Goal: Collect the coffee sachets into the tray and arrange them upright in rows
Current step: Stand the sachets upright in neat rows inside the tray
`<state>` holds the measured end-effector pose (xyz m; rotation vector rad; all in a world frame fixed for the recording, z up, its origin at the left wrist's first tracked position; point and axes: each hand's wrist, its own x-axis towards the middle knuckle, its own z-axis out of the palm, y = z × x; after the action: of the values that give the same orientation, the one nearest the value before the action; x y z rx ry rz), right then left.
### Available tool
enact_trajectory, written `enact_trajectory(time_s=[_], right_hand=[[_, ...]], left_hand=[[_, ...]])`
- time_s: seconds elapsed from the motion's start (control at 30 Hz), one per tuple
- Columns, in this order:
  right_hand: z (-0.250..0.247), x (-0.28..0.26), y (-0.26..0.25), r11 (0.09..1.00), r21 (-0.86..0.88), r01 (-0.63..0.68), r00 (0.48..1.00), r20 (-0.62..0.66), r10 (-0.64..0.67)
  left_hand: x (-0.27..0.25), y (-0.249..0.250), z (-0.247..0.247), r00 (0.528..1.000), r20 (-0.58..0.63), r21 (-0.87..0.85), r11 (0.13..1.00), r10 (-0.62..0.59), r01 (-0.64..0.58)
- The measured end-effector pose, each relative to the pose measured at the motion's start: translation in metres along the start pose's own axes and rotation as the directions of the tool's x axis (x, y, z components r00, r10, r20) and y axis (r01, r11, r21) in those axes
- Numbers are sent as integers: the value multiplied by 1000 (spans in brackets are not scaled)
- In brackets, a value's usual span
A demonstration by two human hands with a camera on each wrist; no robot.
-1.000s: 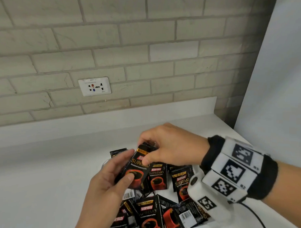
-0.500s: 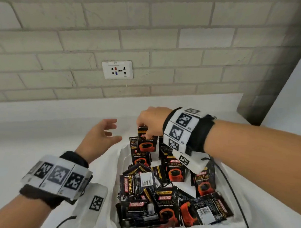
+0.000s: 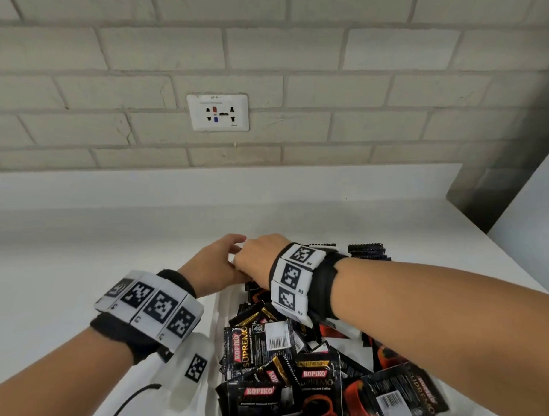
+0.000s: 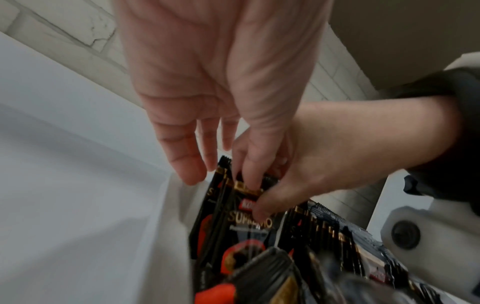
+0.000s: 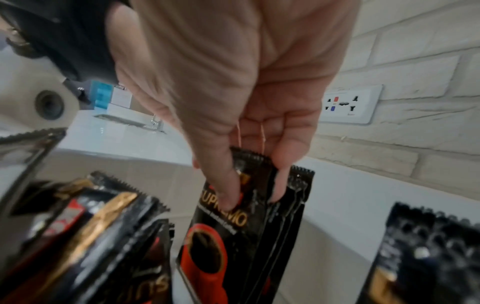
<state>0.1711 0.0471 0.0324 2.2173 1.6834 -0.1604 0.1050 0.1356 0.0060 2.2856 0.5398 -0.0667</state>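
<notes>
Left hand [image 3: 213,269] is now closing in from the left on the far-left corner of the white plastic tray [image 3: 215,339] — half a second ago it was hovering open, apart from the sachets. Its grip is loose: straight fingertips [image 4: 191,174] touching the top edges of the standing stack, steadying rather than holding.

Right hand [image 3: 256,259] is pinching one black-and-red foil coffee sachet [image 5: 228,224] by its serrated top, thumb in front and fingers behind, easing it upright against at least two others already standing there.

Reading: the first row is being started in that corner; most of the sorting is still waiting.

Count — two hands, one tray on the white counter [image 3: 78,263]. Loose sachets lying jumbled in the near half: a dozen or more, overlapping too much for an exact tally.
</notes>
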Motion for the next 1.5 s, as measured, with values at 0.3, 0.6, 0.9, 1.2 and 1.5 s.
enact_trajectory(time_s=[0.3,0.6,0.9,1.2,1.5], right_hand=[[-6,-6,18,993,114,-29,995,-97,40],[-32,-87,52,891,446,-81,968,-177,177],[40,-136,13,840,540,-46,976,203,-77],[54,-142,9,720,689,-81,995,92,25],[63,-141,9,636,760,-132,991,120,62]], left_hand=[[-9,7,-2,995,-96,91,996,31,-22],[-60,13,6,977,147,166,970,155,-179],[-62,19,31,918,397,288,946,26,-151],[-68,19,27,951,273,288,930,148,-227],[-70,14,35,944,256,334,897,210,-290]])
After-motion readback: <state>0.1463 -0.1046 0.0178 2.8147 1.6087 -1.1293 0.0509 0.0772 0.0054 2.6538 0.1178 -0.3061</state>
